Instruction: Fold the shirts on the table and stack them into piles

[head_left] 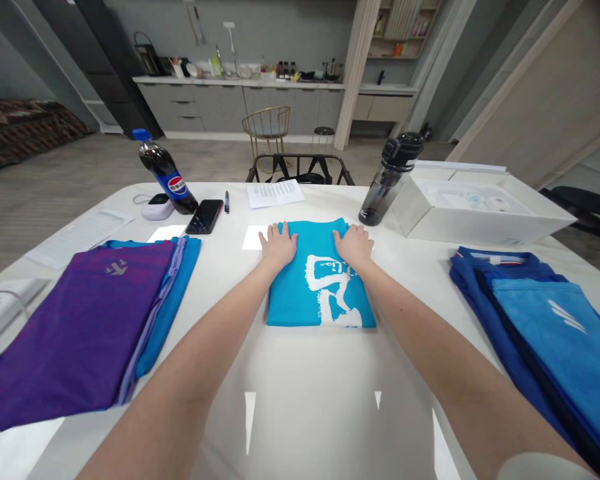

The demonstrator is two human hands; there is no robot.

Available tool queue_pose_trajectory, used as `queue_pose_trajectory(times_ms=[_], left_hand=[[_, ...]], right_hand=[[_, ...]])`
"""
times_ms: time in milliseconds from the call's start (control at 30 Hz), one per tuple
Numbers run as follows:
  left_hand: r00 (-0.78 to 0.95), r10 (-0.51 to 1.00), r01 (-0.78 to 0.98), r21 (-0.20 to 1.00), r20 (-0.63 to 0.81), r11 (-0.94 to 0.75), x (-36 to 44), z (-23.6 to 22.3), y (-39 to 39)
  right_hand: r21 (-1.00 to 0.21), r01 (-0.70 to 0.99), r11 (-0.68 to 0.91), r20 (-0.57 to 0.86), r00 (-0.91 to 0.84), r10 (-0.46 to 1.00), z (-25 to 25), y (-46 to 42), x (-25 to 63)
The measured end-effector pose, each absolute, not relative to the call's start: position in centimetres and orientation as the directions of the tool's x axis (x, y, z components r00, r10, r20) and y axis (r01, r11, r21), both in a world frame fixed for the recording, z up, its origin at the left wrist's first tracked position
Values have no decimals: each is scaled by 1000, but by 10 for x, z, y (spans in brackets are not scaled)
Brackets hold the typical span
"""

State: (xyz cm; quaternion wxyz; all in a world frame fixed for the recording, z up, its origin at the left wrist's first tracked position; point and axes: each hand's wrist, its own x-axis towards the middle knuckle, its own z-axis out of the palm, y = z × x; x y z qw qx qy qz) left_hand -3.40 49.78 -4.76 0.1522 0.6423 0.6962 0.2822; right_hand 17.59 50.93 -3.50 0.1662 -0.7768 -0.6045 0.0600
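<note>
A folded turquoise shirt (300, 293) with a white print lies in the middle of the white table (300, 400). My left hand (279, 244) rests flat on the shirt's far left corner, fingers spread. My right hand (353, 244) lies flat on its far right corner, fingers apart. Neither hand holds anything; both palms press down on the fabric.
A pile of purple and blue shirts (85, 320) lies at the left, a pile of blue shirts (545, 333) at the right. Behind stand a cola bottle (166, 173), a phone (205, 216), a pen (227, 201), a paper sheet (275, 193), a dark water bottle (387, 179) and a white box (480, 210).
</note>
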Motion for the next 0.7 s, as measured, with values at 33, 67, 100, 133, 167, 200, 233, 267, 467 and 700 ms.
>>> queue_pose_trajectory(times_ms=[33, 67, 100, 133, 167, 200, 233, 267, 467, 700], left_hand=[[-145, 973, 763, 647, 181, -7, -33, -51, 496], [-157, 966, 723, 691, 204, -28, -33, -53, 495], [-166, 961, 695, 718, 222, -46, -33, -54, 495], [-176, 956, 683, 728, 237, -55, -33, -54, 494], [-191, 949, 686, 725, 249, -53, -32, -53, 492], [-213, 942, 701, 712, 259, -38, -32, -51, 491], [-239, 934, 720, 694, 266, -14, -31, -49, 489], [-262, 927, 739, 674, 268, 14, -30, -47, 486], [-239, 939, 811, 583, 248, 53, -24, -33, 459], [-213, 952, 765, 643, 218, 25, -18, -30, 395]], right_hand=[[-334, 918, -212, 133, 269, 954, -39, 509, 174], [-338, 918, -208, 156, 273, 949, -42, 509, 173], [-342, 917, -206, 170, 276, 946, -44, 510, 172], [-343, 917, -204, 177, 276, 945, -46, 511, 172], [-342, 918, -201, 177, 274, 945, -46, 511, 172], [-339, 920, -196, 175, 267, 948, -46, 512, 172], [-335, 924, -183, 176, 252, 952, -45, 511, 173], [-330, 930, -162, 182, 231, 956, -44, 510, 174], [-289, 956, 42, 257, 35, 966, -32, 472, 179], [-255, 962, 103, 250, -37, 968, -20, 389, 184]])
